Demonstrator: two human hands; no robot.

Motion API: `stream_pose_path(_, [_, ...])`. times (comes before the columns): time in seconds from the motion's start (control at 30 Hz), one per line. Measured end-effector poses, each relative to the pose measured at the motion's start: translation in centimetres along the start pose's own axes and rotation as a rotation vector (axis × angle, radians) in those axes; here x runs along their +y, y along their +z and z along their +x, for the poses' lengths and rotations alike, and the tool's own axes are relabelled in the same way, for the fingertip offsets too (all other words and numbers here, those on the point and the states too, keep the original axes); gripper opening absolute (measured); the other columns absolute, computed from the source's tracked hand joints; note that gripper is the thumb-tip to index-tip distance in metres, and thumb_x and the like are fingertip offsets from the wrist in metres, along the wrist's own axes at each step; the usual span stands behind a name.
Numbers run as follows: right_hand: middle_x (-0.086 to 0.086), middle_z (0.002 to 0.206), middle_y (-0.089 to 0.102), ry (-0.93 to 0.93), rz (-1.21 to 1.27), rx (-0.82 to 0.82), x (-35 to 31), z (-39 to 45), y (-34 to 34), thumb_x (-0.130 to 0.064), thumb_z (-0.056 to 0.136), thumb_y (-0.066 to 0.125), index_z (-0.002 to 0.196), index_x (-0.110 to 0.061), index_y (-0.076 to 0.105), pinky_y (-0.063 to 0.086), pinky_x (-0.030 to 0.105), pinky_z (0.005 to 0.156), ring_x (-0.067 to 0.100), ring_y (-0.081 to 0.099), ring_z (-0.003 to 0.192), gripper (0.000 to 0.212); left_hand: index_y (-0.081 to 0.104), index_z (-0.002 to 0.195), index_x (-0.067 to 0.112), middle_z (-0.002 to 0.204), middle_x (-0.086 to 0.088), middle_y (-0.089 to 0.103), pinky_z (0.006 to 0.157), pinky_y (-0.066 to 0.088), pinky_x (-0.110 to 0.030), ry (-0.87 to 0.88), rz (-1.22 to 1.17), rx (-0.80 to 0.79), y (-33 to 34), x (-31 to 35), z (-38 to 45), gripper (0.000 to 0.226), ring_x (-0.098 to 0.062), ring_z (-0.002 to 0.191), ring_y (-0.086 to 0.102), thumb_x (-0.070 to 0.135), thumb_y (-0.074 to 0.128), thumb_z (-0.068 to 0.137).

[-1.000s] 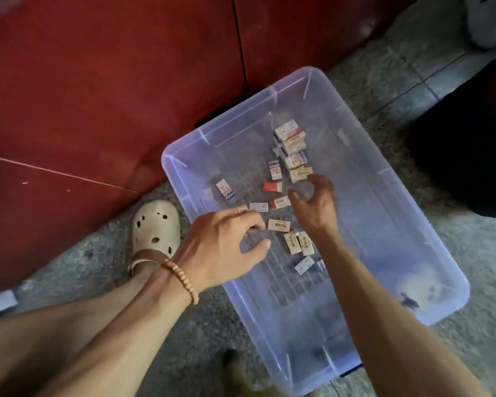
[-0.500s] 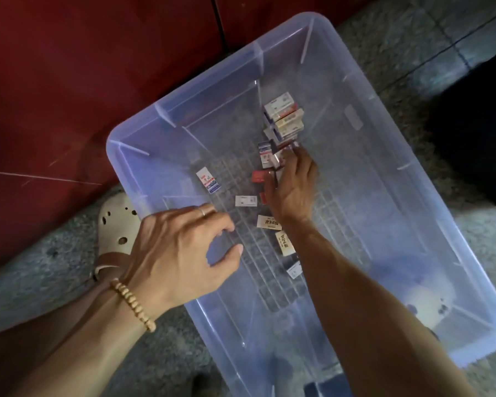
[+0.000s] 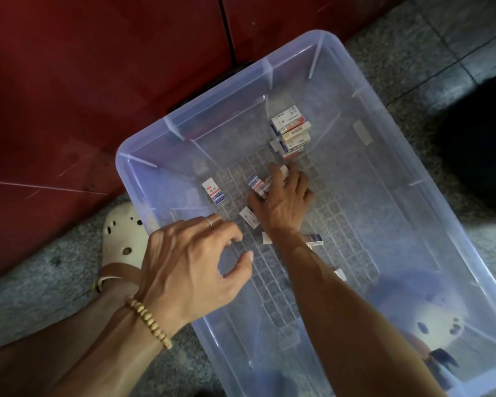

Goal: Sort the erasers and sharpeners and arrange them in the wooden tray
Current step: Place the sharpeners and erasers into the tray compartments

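Reaching right hand, fingers over erasers

Erasers scattered in bin — bin on floor, before cabinet.

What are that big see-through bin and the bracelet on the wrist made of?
The bin looks like translucent plastic, glossy: the floor shows through its walls and moulded ribs line its rim. The bracelet on the left wrist seems to be pale wooden beads, matte, though the material is uncertain.

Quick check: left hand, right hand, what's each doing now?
Left hand: loosely curled above the bin rim, holding nothing.
Right hand: fingers curled round erasers on the bin floor.
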State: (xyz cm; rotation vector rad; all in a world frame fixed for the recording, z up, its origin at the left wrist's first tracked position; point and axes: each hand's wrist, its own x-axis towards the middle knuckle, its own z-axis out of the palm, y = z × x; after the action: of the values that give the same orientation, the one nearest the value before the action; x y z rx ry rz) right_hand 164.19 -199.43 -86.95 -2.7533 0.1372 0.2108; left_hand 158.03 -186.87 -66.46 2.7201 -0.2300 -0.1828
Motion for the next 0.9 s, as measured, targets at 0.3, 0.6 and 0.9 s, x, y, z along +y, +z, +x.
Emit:
stream_pose_path(0.3, [0.016,0.116,0.062,-0.304,-0.047,0.069,4.2,0.8,-1.0,-0.053,0.077,0.067,0.101,-0.018,0.072,0.053,0.044,0.063,0.039,0.056,0.100,0.043,0.065,0.074,0.026,0.066,0.012,0.062,0.051,0.049,-0.030,0.002,0.011,0.010,0.2,-0.1,-0.1,0.022,-0.014,0.060,0.064,0.047,0.060,0.076])
stream_pose_path(0.6, [0.012,0.112,0.062,-0.263,-0.005,0.088,5.0,-0.5,-2.2,-0.041,0.076,0.072,0.097,-0.013,0.071,0.053,0.040,0.059,0.037,0.055,0.101,0.035,0.065,0.075,0.025,0.066,0.011,0.061,0.051,0.050,-0.031,-0.006,0.023,0.015,0.3,-0.2,0.0,0.023,-0.015,0.060,0.064,0.047,0.057,0.077])
stream_pose_path(0.9, [0.017,0.121,0.054,-0.220,0.115,-0.065,5.0,-1.3,-3.0,-0.027,0.080,0.078,0.107,-0.010,0.066,0.059,0.044,0.059,0.037,0.064,0.082,0.034,0.065,0.074,0.025,0.066,0.011,0.063,0.050,0.050,-0.032,-0.022,-0.003,0.017,0.4,-0.2,-0.1,0.024,-0.015,0.059,0.064,0.047,0.057,0.077])
